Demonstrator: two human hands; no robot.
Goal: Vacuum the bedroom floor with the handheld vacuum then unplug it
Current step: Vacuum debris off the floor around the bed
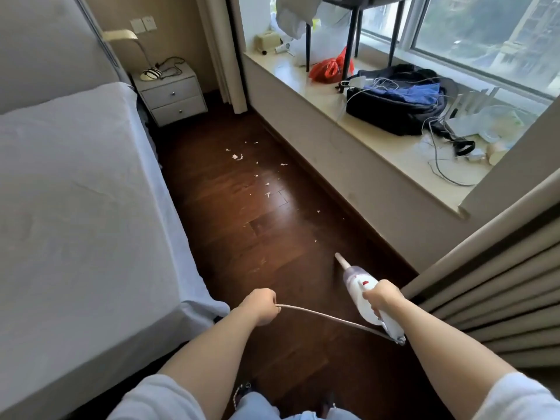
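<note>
My right hand [382, 298] grips the handle of a white handheld vacuum [359, 281], whose narrow nozzle points forward and down at the dark wooden floor [242, 225]. From the vacuum's rear end a pale power cord [321, 315] runs left to my left hand [261, 305], which holds it in curled fingers. Several small white scraps of litter [238, 157] lie scattered on the floor ahead, between the bed and the window ledge. The nozzle tip is above bare floor, short of the scraps.
A bed [75, 207] with a grey sheet fills the left. A white nightstand [171, 97] with a lamp stands at the far end. On the right, a window ledge [357, 137] holds a black bag, cables and clutter. Curtains [485, 283] hang at the near right.
</note>
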